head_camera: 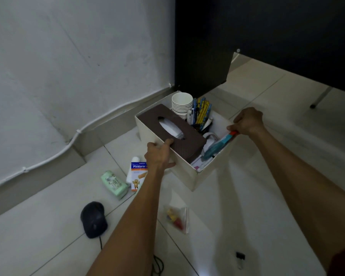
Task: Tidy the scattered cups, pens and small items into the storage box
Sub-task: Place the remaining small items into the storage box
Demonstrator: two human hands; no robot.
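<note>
Storage box [189,176] sits mid-frame, your left hand [159,156] and right hand [247,121] with fingers curled over opposite rims. Tip it unevenly and the stacked cups [181,104] and pens [202,110] at its upper corner could spill out.

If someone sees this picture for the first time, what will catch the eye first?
First the cream storage box in the middle, which the left grip and right grip hold at its rims, with a brown tissue box and stacked white cups inside. Then the black mouse on the floor at lower left, and the green pack beyond it.
</note>
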